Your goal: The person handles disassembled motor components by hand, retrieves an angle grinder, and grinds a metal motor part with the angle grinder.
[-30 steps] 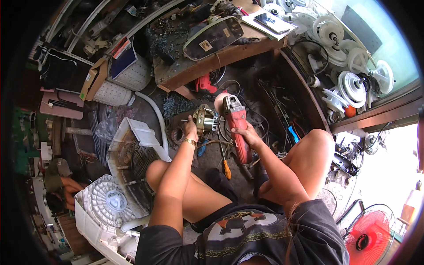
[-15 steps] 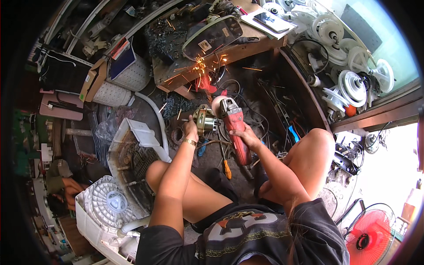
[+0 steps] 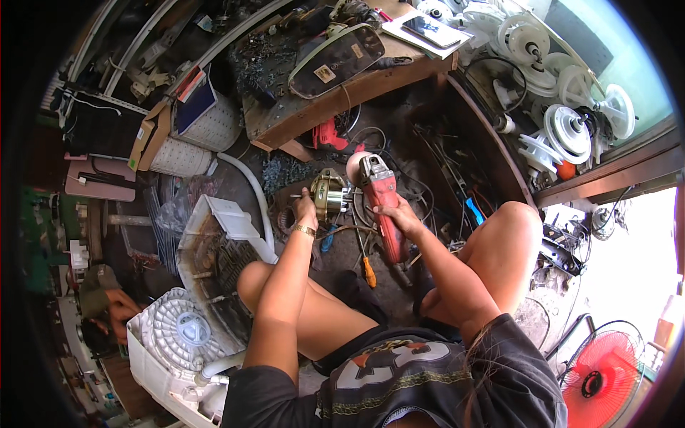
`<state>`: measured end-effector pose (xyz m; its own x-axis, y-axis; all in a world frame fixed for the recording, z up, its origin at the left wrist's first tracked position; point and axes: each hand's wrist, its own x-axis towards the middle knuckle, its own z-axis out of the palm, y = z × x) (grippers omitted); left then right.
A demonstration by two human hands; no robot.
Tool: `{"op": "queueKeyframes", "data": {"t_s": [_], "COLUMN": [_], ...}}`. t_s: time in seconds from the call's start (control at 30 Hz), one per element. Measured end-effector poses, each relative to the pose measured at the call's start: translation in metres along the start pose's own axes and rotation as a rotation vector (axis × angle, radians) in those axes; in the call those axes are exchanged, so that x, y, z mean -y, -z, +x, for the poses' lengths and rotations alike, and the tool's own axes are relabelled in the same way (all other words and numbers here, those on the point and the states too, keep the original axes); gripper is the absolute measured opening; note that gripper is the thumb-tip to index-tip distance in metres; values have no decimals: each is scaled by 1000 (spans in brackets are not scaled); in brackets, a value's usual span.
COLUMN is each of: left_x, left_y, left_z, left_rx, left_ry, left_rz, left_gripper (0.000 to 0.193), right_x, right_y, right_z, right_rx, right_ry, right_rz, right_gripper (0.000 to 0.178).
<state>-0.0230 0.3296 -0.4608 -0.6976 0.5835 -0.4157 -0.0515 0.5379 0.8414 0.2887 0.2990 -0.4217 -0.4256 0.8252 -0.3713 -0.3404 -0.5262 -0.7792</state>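
My left hand is closed around a brass-coloured electric motor. The motor's thin shaft points left, and a silver cylindrical end faces the grinder. In my right hand is a red angle grinder, gripped by its body. Its pale disc points away from me, a small gap to the right of the motor. No sparks are flying. Both tools hang over the cluttered floor between my bent knees. Below them lies an orange-handled screwdriver, with a blue-handled tool to its left.
Ahead stands a low wooden bench, a red power tool beneath it. White plastic wheels crowd the right. A washing-machine casing is at left, near another person. A red fan stands at lower right; cables cross the floor.
Orange sparks that streamed from the disc toward the bench have stopped. The motor and grinder have shifted slightly in the picture, still held by the same hands.
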Motion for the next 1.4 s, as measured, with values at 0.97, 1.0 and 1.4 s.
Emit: {"op": "queueKeyframes", "data": {"t_s": [0.97,1.0,1.4], "left_x": [-85,-86,-67], "left_y": [14,9,7], "left_z": [-73,-80,-59], "left_rx": [-167,-117,-51], "left_ry": [-251,-226,-136], "left_rz": [678,591,297], "left_gripper": [59,58,55], "right_x": [-8,-7,-6], "right_y": [-15,-12,-10], "right_z": [-5,-8,-6], "right_rx": [56,49,58], "right_ry": [127,77,67], "right_rz": [-128,-106,-115], "right_gripper": [65,65,66]}}
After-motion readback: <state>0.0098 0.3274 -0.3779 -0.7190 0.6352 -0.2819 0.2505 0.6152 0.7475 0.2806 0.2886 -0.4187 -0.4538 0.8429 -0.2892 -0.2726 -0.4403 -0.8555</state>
